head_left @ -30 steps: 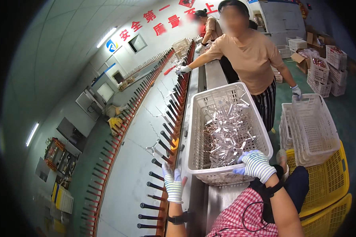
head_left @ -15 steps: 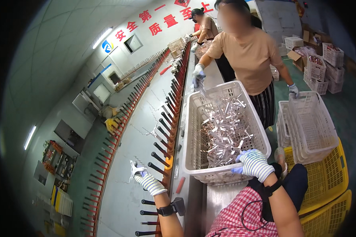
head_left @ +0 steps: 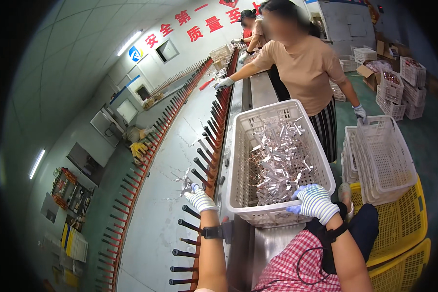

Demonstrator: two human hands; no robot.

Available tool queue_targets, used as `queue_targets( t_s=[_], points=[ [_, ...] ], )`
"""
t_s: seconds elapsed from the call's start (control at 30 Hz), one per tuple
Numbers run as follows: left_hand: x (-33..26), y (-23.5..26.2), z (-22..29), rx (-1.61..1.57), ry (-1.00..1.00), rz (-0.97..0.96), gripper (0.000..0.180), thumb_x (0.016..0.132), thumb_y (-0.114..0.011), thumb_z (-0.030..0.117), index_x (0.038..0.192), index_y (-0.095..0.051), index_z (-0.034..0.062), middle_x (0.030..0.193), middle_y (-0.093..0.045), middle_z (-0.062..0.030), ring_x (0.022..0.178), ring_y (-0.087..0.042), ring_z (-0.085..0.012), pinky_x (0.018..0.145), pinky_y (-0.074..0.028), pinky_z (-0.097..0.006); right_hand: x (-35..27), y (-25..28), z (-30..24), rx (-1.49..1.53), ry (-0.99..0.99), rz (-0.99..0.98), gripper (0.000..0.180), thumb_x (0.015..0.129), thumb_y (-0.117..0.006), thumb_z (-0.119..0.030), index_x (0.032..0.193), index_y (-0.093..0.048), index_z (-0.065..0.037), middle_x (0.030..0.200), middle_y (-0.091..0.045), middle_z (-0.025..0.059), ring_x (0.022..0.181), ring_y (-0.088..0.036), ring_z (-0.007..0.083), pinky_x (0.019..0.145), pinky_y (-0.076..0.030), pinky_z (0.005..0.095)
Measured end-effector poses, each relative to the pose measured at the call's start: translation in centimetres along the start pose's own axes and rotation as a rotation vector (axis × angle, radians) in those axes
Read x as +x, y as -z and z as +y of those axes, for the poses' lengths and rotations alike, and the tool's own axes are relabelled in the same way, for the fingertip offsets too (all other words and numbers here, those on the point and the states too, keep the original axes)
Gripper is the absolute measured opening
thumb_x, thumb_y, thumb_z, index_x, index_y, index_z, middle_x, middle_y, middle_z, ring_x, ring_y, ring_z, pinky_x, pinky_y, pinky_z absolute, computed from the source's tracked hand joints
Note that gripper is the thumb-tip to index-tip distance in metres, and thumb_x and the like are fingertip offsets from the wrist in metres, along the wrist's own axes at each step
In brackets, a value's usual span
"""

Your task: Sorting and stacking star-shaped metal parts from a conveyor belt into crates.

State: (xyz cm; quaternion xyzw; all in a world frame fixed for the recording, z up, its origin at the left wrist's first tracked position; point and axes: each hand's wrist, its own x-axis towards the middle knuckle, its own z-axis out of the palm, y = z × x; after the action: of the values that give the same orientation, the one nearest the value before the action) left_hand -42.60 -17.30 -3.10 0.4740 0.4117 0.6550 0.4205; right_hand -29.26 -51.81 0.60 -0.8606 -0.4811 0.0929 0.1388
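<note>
My left hand [head_left: 201, 199], in a striped glove, is over the grey table beside the row of black-tipped pegs. Its fingers are closed on a silvery branched metal part [head_left: 185, 184]; the fingertips are partly hidden. My right hand [head_left: 318, 202], gloved alike, grips the near right rim of a white plastic basket [head_left: 258, 214]. Inside the basket lies a heap of small silver and copper-coloured metal parts [head_left: 280, 163]. Another part [head_left: 201, 142] lies farther up the table, close to the pegs.
A co-worker [head_left: 301, 68] stands beyond the basket, one gloved hand at the far pegs, the other on stacked white baskets [head_left: 387, 155]. Yellow crates [head_left: 399, 228] stand at my right. Black-tipped pegs [head_left: 190, 210] line the table [head_left: 155, 233]. More people work at the back.
My left hand has moved away from me and slightly right with the metal part. The co-worker's hand has left the basket's far corner for the far pegs. My right hand stays on the rim.
</note>
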Motion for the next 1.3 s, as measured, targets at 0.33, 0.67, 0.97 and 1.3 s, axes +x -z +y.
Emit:
queue_targets(
  t_s=[0.33, 0.67, 0.97, 1.3],
  points=[
    [0.3, 1.8, 6.6, -0.042, 0.1, -0.094, 0.033, 0.086, -0.049, 0.004, 0.119, -0.045, 0.0061, 0.098, -0.057, -0.0046, 0.08, -0.052, -0.0149, 0.072, -0.044, -0.026, 0.4, 0.0, 0.2, 0.009, 0.026, 0.007, 0.057, 0.071, -0.054, -0.061, 0.096, -0.065, -0.012, 0.093, -0.062, 0.0121, 0.089, -0.059, 0.0277, 0.081, -0.045, 0.039],
    [1.5, -3.7, 2.9, -0.106, 0.205, -0.132, 0.024, 0.084, -0.059, 0.015, 0.105, -0.055, 0.0046, 0.089, -0.058, -0.0015, 0.066, -0.049, -0.0123, 0.059, -0.043, -0.026, -0.1, -0.4, -0.1, 0.034, 0.016, 0.063, 0.052, 0.068, -0.061, -0.056, 0.093, -0.066, -0.01, 0.09, -0.063, 0.0098, 0.088, -0.059, 0.0274, 0.08, -0.044, 0.0382],
    [5.8, -1.3, -3.4, -0.398, 0.476, -0.307, 0.015, 0.082, -0.057, 0.027, 0.074, -0.05, 0.0172, 0.062, -0.051, -0.0011, 0.053, -0.045, -0.018, 0.049, -0.037, -0.032, -0.4, 0.8, -0.6, 0.009, 0.014, 0.031, 0.058, 0.072, -0.053, -0.061, 0.096, -0.065, -0.009, 0.093, -0.062, 0.0127, 0.088, -0.06, 0.0286, 0.08, -0.045, 0.0396],
    [0.1, -4.0, 12.2, 0.017, -0.709, -0.419, 0.034, 0.085, -0.049, 0.003, 0.119, -0.044, 0.0012, 0.108, -0.054, -0.0096, 0.089, -0.055, -0.0165, 0.075, -0.047, -0.025, -0.1, 0.5, 0.5, 0.003, 0.042, 0.01, 0.058, 0.074, -0.051, -0.059, 0.094, -0.063, -0.006, 0.095, -0.061, 0.0139, 0.089, -0.059, 0.0303, 0.081, -0.045, 0.0407]
  ],
)
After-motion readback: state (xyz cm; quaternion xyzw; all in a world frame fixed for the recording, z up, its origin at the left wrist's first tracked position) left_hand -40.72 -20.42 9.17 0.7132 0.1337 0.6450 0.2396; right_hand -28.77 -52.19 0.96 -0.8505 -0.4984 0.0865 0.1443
